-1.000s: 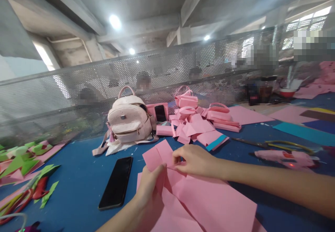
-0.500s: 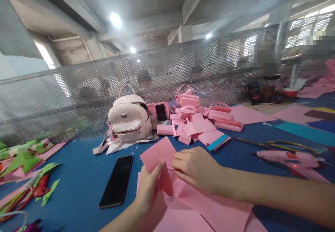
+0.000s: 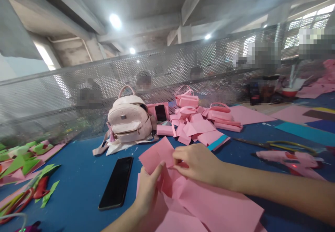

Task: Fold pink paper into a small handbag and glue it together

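A folded piece of pink paper (image 3: 157,155) is between my two hands, over larger pink sheets (image 3: 222,207) on the blue table. My left hand (image 3: 149,186) grips its left side, the thumb pressed on top. My right hand (image 3: 196,164) pinches the paper's right edge with curled fingers. A crease and an upright flap show between the hands; the undersides of the fingers are hidden. Left of the left hand lies a black phone (image 3: 116,183).
Behind are a pale pink backpack (image 3: 131,117) and a pile of folded pink paper pieces (image 3: 193,124). To the right lie a pink glue gun (image 3: 288,158) and scissors (image 3: 290,146). Green paper scraps (image 3: 28,165) and red-handled scissors (image 3: 32,193) lie left. A perforated metal screen (image 3: 167,68) stands behind.
My right hand has shifted slightly, its fingers lifting a little and bending more at the paper's edge. The pink sheet beneath has shifted a little. My left hand keeps its hold.
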### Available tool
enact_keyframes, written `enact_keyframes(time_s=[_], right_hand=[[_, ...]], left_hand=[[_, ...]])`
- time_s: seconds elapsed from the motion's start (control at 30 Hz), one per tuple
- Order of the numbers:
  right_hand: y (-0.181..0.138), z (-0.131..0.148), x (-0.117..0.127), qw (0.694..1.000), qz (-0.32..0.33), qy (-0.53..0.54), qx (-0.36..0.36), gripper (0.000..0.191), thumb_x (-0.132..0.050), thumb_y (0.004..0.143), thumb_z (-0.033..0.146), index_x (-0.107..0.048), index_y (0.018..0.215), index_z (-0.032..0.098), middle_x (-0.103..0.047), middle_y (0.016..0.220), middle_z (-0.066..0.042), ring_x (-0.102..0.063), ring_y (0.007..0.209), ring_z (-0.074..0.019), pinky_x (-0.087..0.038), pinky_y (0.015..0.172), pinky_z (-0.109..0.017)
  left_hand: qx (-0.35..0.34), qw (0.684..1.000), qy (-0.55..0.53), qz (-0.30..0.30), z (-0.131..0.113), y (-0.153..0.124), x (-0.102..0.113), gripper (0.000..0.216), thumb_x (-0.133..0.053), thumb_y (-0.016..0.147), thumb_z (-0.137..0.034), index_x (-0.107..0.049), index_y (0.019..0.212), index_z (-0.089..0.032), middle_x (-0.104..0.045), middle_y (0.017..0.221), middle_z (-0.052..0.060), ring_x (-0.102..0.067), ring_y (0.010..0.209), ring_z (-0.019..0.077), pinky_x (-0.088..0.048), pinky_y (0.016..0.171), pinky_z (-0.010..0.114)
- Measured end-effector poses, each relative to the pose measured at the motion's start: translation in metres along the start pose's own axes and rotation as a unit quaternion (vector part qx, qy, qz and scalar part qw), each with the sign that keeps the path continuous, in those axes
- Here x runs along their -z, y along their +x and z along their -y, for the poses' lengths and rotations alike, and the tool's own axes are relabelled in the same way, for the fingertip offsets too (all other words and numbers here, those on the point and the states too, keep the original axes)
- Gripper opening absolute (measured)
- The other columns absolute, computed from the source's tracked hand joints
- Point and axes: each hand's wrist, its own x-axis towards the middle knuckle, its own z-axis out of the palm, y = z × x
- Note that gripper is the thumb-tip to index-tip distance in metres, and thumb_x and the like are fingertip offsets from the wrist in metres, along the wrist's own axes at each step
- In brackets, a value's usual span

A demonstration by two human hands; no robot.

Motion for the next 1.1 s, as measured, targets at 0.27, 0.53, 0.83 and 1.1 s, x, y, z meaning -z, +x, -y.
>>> enact_keyframes(time_s=[0.27, 0.53, 0.83, 1.1], right_hand=[[0.007, -0.003, 0.003, 0.998, 0.023, 0.038, -0.053, 0.017, -0.063, 0.081, 0.025, -0.059, 0.067, 0.018, -0.07, 0.077, 0.0, -0.06, 0.068, -0.0149, -0.02, 0.053, -0.026], [0.008, -0.006, -0.002, 0.996, 0.023, 0.061, -0.054, 0.019, -0.066, 0.083, 0.032, -0.06, 0.071, 0.019, -0.069, 0.078, 0.0, -0.061, 0.071, -0.0159, -0.029, 0.057, -0.024], [0.023, -0.023, 0.006, 0.965, 0.101, 0.216, -0.105, 0.039, -0.071, 0.071, 0.047, -0.058, 0.091, 0.017, -0.065, 0.085, -0.001, -0.057, 0.07, -0.015, -0.035, 0.054, -0.022], [0.038, -0.04, -0.013, 0.943, 0.141, 0.275, -0.126, 0.022, -0.07, 0.063, 0.033, -0.063, 0.061, 0.012, -0.052, 0.054, 0.003, -0.049, 0.055, -0.0111, -0.032, 0.047, -0.019]], left_hand=[[0.008, 0.998, 0.056, 0.011, 0.001, 0.005, 0.003, 0.051, -0.088, 0.062, -0.035, -0.073, 0.105, -0.012, -0.076, 0.102, 0.016, -0.072, 0.091, 0.0304, -0.056, 0.081, 0.035], [-0.012, 0.992, 0.12, 0.033, 0.0, 0.009, 0.005, 0.043, -0.084, 0.067, -0.034, -0.074, 0.102, -0.011, -0.075, 0.105, 0.017, -0.071, 0.093, 0.0304, -0.055, 0.083, 0.036], [-0.058, 0.98, 0.191, 0.007, -0.018, 0.013, 0.001, 0.035, -0.082, 0.065, -0.031, -0.075, 0.091, -0.009, -0.076, 0.091, 0.014, -0.07, 0.083, 0.0291, -0.055, 0.072, 0.032], [-0.097, 0.953, 0.286, 0.035, -0.036, 0.042, 0.001, 0.028, -0.084, 0.051, -0.02, -0.076, 0.075, -0.009, -0.075, 0.074, 0.008, -0.067, 0.069, 0.0243, -0.052, 0.059, 0.027]])
